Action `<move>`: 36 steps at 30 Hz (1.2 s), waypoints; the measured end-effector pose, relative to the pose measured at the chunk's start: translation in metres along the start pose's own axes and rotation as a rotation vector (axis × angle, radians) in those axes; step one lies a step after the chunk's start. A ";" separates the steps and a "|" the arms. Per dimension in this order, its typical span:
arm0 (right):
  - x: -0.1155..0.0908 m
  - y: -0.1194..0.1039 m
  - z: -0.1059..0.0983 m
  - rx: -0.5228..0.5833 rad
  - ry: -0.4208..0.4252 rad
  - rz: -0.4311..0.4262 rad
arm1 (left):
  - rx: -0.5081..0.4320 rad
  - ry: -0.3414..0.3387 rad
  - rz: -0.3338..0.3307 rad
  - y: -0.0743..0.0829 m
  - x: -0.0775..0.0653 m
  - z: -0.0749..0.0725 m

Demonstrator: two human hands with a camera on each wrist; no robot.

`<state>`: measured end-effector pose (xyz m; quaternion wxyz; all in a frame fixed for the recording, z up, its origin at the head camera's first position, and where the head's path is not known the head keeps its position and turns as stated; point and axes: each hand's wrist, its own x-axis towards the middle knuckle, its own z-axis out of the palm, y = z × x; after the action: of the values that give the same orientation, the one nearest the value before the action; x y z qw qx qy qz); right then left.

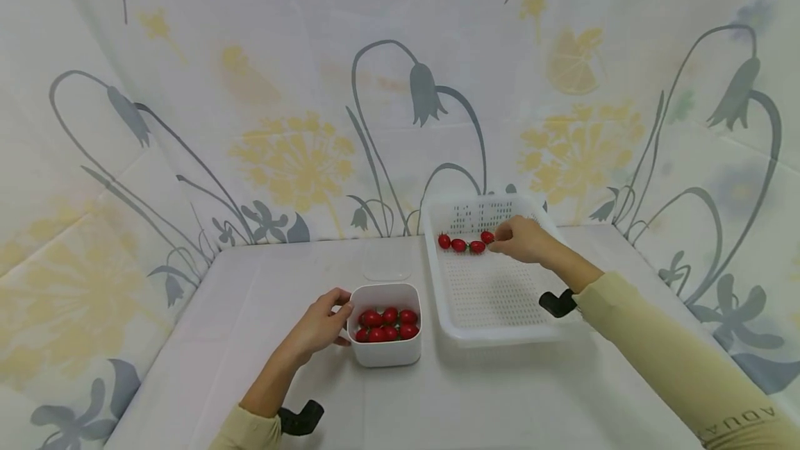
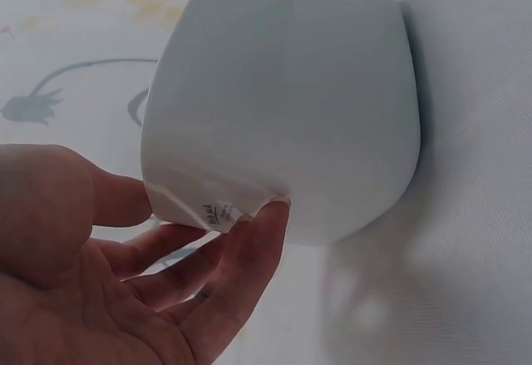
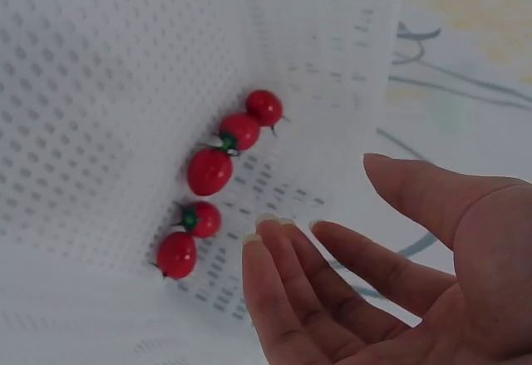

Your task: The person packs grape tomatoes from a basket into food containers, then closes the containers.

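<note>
A white square tub (image 1: 387,353) stands on the table with several cherry tomatoes (image 1: 389,318) inside. My left hand (image 1: 321,321) grips its left side; in the left wrist view, the thumb and curled fingers meet the tub wall (image 2: 283,91) beside a small printed label (image 2: 220,214). To the right is a white perforated basket (image 1: 440,297), where more cherry tomatoes (image 3: 209,171) lie in a row along the far part. My right hand (image 1: 523,238) reaches into the basket near them. In the right wrist view, its thumb and fingers are spread apart and hold nothing.
Behind the tub lies a flat, clear lid-like piece (image 1: 386,268). A flower-printed curtain (image 1: 300,89) rises at the back and both sides of the white table (image 1: 269,276). Black wrist mounts (image 1: 301,418) show at both sleeves.
</note>
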<state>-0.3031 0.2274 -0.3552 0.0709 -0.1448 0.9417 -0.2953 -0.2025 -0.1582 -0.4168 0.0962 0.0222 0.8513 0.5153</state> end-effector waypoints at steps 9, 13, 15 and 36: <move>0.026 0.029 0.000 0.125 -0.030 0.217 | -0.005 -0.015 -0.010 -0.002 0.002 0.000; 0.040 0.042 0.004 0.141 -0.020 0.292 | -0.015 -0.005 -0.005 -0.003 0.001 0.000; 0.045 0.047 0.006 0.159 -0.012 0.330 | -0.018 -0.002 0.006 -0.004 0.001 0.000; 0.066 0.064 0.025 0.207 -0.114 0.406 | -0.004 -0.001 0.000 -0.007 0.001 0.001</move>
<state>-0.3753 0.2433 -0.4156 0.1963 0.0393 0.9107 -0.3614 -0.2031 -0.1601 -0.4239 0.0967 0.0221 0.8503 0.5169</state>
